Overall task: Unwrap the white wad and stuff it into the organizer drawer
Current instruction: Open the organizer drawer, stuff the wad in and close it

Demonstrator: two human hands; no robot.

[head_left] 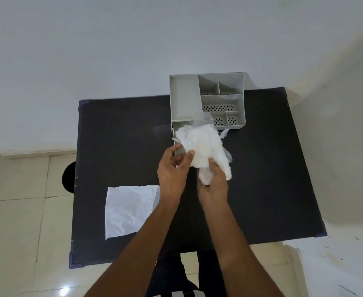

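The white wad (202, 146) is held above the black table (116, 146), directly over the pulled-out organizer drawer (179, 128). The lower end of the wad is gripped by the right hand (212, 185), with the fingers closed around it from below. The upper left part of the wad is pinched by the left hand (172, 170), the thumb pressed against its front face and the fingers placed behind. Thin translucent film is seen trailing from the right edge of the wad. The drawer projects from the front of the grey organizer (206, 99), which is positioned at the far edge of the table and is divided into several open compartments, some with perforated bases. A flat white sheet (129, 211) is laid on the near left area of the table, well apart from the organizer.
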